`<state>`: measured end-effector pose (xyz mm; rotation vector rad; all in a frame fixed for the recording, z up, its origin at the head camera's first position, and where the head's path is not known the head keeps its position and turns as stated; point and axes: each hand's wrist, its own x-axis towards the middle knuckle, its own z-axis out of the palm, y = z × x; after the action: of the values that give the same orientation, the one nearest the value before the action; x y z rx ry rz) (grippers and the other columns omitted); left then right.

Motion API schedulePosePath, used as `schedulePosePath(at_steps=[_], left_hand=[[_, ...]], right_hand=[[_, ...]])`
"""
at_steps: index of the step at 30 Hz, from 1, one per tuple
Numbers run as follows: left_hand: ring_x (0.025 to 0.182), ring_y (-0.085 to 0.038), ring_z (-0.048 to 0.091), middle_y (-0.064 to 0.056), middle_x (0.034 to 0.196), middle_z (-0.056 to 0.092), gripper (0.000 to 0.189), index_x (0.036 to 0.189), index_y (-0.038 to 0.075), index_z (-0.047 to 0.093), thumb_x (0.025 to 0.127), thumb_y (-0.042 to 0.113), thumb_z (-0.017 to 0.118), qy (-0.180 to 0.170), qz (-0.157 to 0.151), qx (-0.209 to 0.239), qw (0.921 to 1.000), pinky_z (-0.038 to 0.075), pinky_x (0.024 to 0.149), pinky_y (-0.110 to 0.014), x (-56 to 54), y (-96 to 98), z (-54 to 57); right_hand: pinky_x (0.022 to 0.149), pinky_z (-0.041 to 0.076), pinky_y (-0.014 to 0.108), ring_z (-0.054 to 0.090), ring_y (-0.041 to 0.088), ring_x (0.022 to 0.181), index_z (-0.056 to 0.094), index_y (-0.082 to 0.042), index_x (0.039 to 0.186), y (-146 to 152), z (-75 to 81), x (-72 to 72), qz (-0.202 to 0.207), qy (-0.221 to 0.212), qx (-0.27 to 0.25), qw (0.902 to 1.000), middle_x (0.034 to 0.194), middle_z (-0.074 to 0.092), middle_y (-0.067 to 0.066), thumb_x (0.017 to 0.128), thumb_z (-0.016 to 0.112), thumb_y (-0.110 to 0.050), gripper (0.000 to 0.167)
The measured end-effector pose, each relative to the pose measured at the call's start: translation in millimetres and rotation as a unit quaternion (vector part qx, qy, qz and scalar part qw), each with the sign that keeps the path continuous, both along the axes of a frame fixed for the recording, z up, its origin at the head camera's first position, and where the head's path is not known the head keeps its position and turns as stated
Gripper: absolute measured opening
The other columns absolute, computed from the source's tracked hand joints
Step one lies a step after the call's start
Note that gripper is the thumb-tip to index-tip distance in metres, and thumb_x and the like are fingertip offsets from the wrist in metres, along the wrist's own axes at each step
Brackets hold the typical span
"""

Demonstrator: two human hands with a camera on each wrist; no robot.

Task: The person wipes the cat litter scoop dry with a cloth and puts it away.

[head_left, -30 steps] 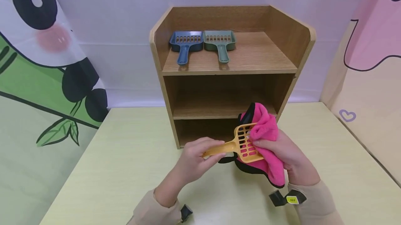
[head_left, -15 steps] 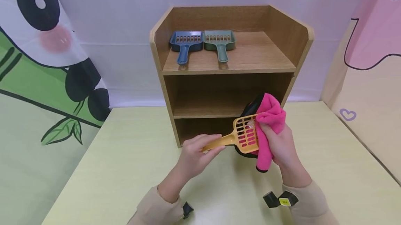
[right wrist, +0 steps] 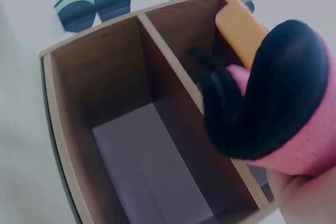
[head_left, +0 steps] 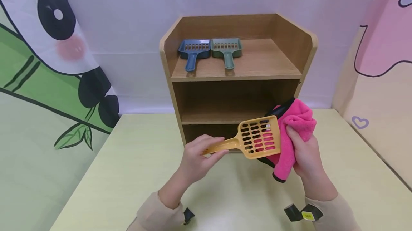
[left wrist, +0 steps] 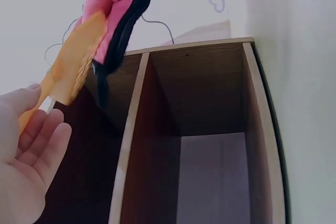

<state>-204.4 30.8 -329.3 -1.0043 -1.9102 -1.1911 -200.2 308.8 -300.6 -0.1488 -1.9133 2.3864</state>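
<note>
My left hand (head_left: 199, 159) grips the handle of a yellow-orange litter scoop (head_left: 260, 138), its slotted pan pointing right. A pink cloth with black edging (head_left: 297, 123) is bunched in my right hand (head_left: 309, 157), thumb on top. Part of the cloth lies behind the slots, where pink shows through, and its folds meet the pan's right end. In the left wrist view the scoop (left wrist: 79, 56) runs up to the cloth (left wrist: 113, 3). The right wrist view has the cloth's black edge (right wrist: 289, 87) hiding much of the pan (right wrist: 240, 32).
Behind my hands stands a wooden shelf unit (head_left: 236, 78) on a pale table (head_left: 128, 181). On its top board a blue litter scoop (head_left: 194, 51) and a green litter scoop (head_left: 227, 49) lie side by side, handles forward. Two compartments open below.
My right hand and the cloth have moved right, baring more of the scoop's pan. The left hand keeps its grip nearly in place. The head view has shifted slightly.
</note>
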Motion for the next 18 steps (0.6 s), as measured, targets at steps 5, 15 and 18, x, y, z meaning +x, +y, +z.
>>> schedulePosePath(at_steps=[5,15,18], left_hand=[[0.068,-0.014,0.060,-0.011,0.083,0.069,0.031,0.099,-0.003,0.070,0.071,0.004,0.081,-0.017,-0.012,0.032,0.9993,0.050,0.057,-0.014,1.1,-4.8,12.7],[0.068,-0.016,0.063,-0.014,0.084,0.070,0.030,0.098,-0.004,0.070,0.073,0.010,0.081,0.073,0.017,0.044,0.9962,0.052,0.059,-0.017,-10.6,9.2,75.1],[0.070,-0.016,0.064,-0.014,0.083,0.070,0.029,0.095,-0.005,0.069,0.071,0.007,0.081,0.089,0.040,0.036,0.9946,0.052,0.061,-0.016,-14.5,16.3,93.3]], right_hand=[[0.074,0.056,0.022,0.062,0.003,0.092,0.043,-0.022,0.118,21,-2.2,5.2,-0.002,-0.014,-0.011,0.9998,0.110,0.049,-0.006,0.093,0.059,-0.030,0.031],[0.073,0.055,0.022,0.065,0.004,0.084,0.050,-0.023,0.114,27,-28.9,10.8,0.060,-0.050,0.126,0.9889,0.098,0.059,-0.013,0.094,0.057,-0.032,0.023],[0.074,0.055,0.023,0.065,0.006,0.085,0.052,-0.018,0.114,22,-34.0,13.1,0.078,-0.043,0.148,0.9850,0.098,0.061,-0.011,0.095,0.057,-0.030,0.023]])
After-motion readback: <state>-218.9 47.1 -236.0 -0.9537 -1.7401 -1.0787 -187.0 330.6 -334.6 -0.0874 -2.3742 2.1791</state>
